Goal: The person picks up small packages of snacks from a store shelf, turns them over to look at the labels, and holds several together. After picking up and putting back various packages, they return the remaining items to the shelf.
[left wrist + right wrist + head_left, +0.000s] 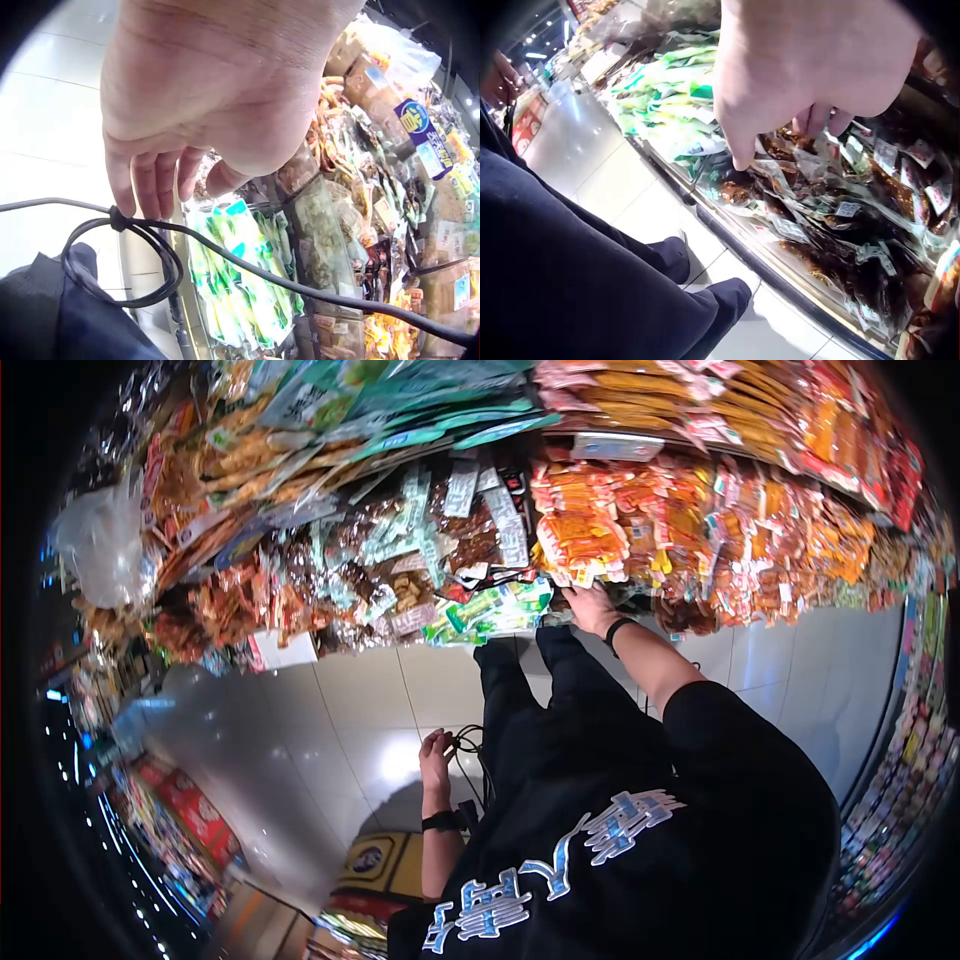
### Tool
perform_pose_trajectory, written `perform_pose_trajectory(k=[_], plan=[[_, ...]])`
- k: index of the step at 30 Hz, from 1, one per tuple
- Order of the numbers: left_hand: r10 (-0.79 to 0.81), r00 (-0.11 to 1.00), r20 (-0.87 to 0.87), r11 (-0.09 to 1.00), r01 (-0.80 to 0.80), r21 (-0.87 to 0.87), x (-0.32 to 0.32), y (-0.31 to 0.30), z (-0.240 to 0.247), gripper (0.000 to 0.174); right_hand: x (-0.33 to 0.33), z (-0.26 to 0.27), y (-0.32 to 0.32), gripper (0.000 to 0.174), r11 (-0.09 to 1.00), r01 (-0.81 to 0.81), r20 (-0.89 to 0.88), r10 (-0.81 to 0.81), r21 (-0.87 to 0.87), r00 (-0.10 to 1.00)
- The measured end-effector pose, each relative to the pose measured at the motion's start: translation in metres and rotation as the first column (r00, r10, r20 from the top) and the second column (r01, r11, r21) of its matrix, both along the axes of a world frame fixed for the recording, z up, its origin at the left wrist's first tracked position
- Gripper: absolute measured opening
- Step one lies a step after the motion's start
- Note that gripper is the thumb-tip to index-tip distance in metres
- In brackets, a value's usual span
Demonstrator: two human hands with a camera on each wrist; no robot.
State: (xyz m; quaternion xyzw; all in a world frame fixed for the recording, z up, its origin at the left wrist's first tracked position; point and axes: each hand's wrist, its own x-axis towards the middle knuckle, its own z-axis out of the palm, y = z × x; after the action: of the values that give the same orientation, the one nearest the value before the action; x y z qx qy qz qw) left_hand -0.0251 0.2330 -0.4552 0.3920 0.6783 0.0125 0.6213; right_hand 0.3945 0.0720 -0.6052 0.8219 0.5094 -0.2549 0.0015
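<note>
My right hand (592, 608) reaches down to the lower shelf. In the right wrist view its thumb (741, 154) points down at the clear packets of dark brown food (817, 202), held apart from the fingers, which bend over the packets. Beside it lie green-and-white packets (490, 610). My left hand (434, 760) hangs low by my leg, fingers loosely bent, away from the shelf. A coiled black cable (169, 259) dangles by its fingertips, crossing just below them in the left wrist view.
Orange snack packets (585, 540) fill the shelf at the right, teal bags (400, 410) the upper tier. A dark shelf edge (750, 270) runs along the front. My legs (560, 670) stand close to it on pale floor tiles (360, 690). A yellow box (385, 870) sits behind.
</note>
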Motion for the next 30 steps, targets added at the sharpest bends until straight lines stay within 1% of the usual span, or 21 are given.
perform_pose_trajectory(k=[1,4,6,8,11,13,14,17,18,19,21,22,23,25,26,27,29,30], plan=[[0.034,0.999,-0.014,0.999,-0.033,0.008,-0.001,-0.010,0.005,0.028,-0.002,-0.009,0.003,0.060,1.000,0.004,0.041,-0.005,0.023,0.999],[0.120,0.992,-0.049,0.993,-0.121,-0.016,-0.013,-0.037,0.016,0.032,-0.008,-0.032,0.011,0.056,1.000,0.011,0.081,-0.012,0.013,0.997],[0.148,0.987,-0.061,0.988,-0.150,-0.034,-0.022,-0.052,0.019,0.036,-0.006,-0.044,0.013,0.050,0.997,0.029,0.085,-0.035,0.071,0.996],[0.167,0.984,-0.059,0.985,-0.170,-0.035,-0.033,-0.067,0.020,0.036,-0.005,-0.056,0.014,0.049,0.990,0.138,-0.069,-0.137,0.013,0.988],[0.199,0.979,-0.051,0.979,-0.201,-0.036,-0.037,-0.086,0.029,0.036,-0.008,-0.060,0.008,0.035,0.996,-0.035,0.018,0.034,0.082,0.999],[0.228,0.973,-0.028,0.973,-0.229,-0.038,-0.043,-0.099,0.031,0.037,-0.011,-0.064,0.005,0.034,1.000,-0.007,-0.090,0.008,0.011,0.996],[0.250,0.968,-0.032,0.967,-0.251,-0.048,-0.046,-0.106,0.032,0.037,-0.014,-0.065,0.002,0.036,0.999,0.035,-0.085,-0.035,0.005,0.996],[0.285,0.958,-0.016,0.958,-0.285,-0.038,-0.051,-0.128,0.033,0.038,-0.019,-0.061,0.005,0.038,0.998,0.061,0.067,-0.062,0.012,0.996],[0.302,0.953,-0.014,0.953,-0.303,-0.032,-0.052,-0.135,0.035,0.038,-0.020,-0.067,0.005,0.039,0.997,0.049,0.113,-0.055,0.058,0.992],[0.317,0.948,-0.013,0.948,-0.317,-0.027,-0.053,-0.143,0.037,0.038,-0.022,-0.073,0.005,0.037,0.990,0.070,0.125,-0.086,0.124,0.988],[0.341,0.940,-0.012,0.940,-0.341,-0.024,-0.060,-0.162,0.039,0.038,-0.020,-0.081,0.003,0.030,0.987,0.057,0.134,-0.077,0.148,0.988],[0.352,0.936,-0.009,0.936,-0.353,-0.022,-0.064,-0.172,0.038,0.037,-0.017,-0.075,0.004,0.027,0.992,0.043,0.130,-0.058,0.116,0.990],[0.365,0.931,0.000,0.931,-0.365,-0.016,-0.068,-0.182,0.036,0.037,-0.012,-0.079,0.000,0.028,0.986,-0.004,0.144,-0.020,0.165,0.989],[0.388,0.922,0.016,0.922,-0.387,-0.011,-0.081,-0.204,0.032,0.037,-0.003,-0.067,-0.007,0.030,0.989,-0.083,0.082,0.073,0.126,0.994],[0.400,0.916,0.024,0.917,-0.400,-0.007,-0.090,-0.218,0.030,0.037,0.000,-0.060,-0.010,0.037,0.989,-0.108,0.053,0.103,0.104,0.993],[0.410,0.912,0.032,0.912,-0.410,0.004,-0.098,-0.230,0.027,0.037,0.004,-0.056,-0.017,0.044,0.976,-0.156,0.033,0.153,0.153,0.988],[0.437,0.898,0.051,0.898,-0.439,0.026,-0.113,-0.262,0.021,0.037,0.012,-0.068,-0.029,0.065,0.940,-0.219,0.004,0.226,0.261,0.974],[0.454,0.888,0.070,0.889,-0.457,0.033,-0.119,-0.280,0.018,0.037,0.009,-0.046,-0.029,0.057,0.954,-0.213,-0.008,0.219,0.211,0.976]])
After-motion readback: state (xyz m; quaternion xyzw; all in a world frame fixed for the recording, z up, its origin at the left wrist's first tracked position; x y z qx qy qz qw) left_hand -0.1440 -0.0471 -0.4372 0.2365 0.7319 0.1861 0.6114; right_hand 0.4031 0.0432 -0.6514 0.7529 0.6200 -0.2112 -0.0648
